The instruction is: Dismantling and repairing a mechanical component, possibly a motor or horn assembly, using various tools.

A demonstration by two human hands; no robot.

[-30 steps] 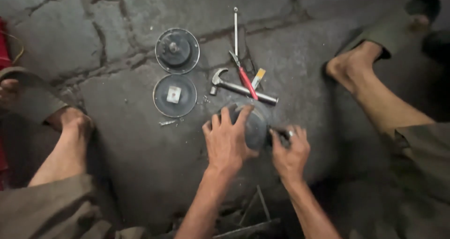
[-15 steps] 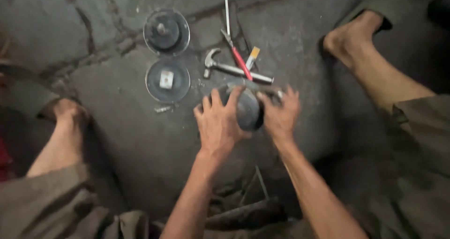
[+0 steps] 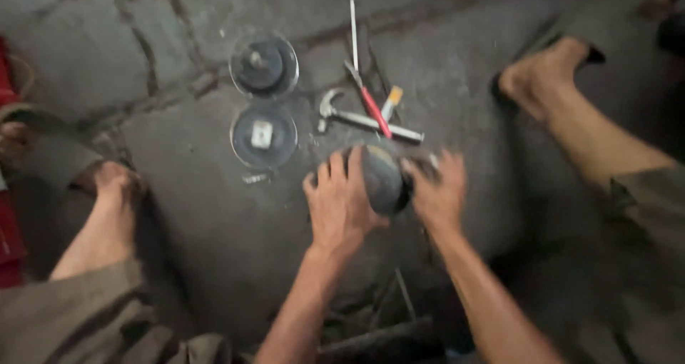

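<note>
Squatted low over the stone floor (image 3: 178, 278), bare feet planted wide to either side. Left hand (image 3: 341, 205) spread flat against the near side of the dark round part (image 3: 382, 178), fingers splayed up over its rim. Right hand (image 3: 437, 193) pressed in from the other side, blurred, so whether clamped tight or only steadying could not be told. Part tipped up on edge between the two palms, resting on the floor just below the claw hammer (image 3: 357, 116). Red-handled screwdriver (image 3: 367, 100) crossed over that hammer, a thin metal rod (image 3: 352, 18) above. Two round discs (image 3: 262, 100) laid flat one above the other, off to the left, well apart from the work. Best done, by the look of it, with even pressure from both palms, thumbs clear of the rim, part kept square to the floor to avoid a slip toward the tools.
</note>
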